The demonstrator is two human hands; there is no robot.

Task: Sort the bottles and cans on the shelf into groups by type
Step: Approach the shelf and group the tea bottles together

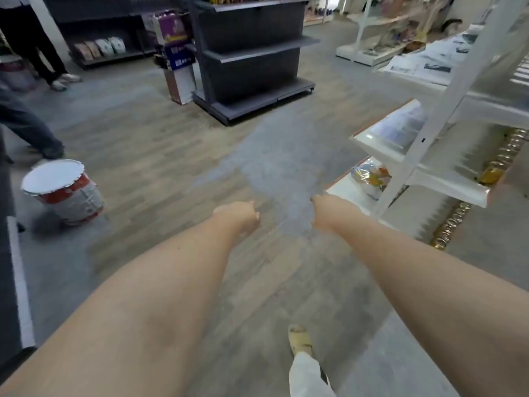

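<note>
Gold can tops (508,150) are seen on the white shelf (446,183) right of the hands; a red-and-white bucket (64,191) is seen left.

**Surfaces in the aisle**

I see a floor (160,156) of matt wood-look planks beside a rougher grey patch (272,167). The white shelf unit (446,110) looks like smooth painted metal with a slight gloss. Gold can tops (509,150) along it shine like metal. The dark shelving (252,53) is matt. A crinkly glossy packet (370,179) lies low; the bucket (64,193) lid's rim looks like crimped metal.
</note>
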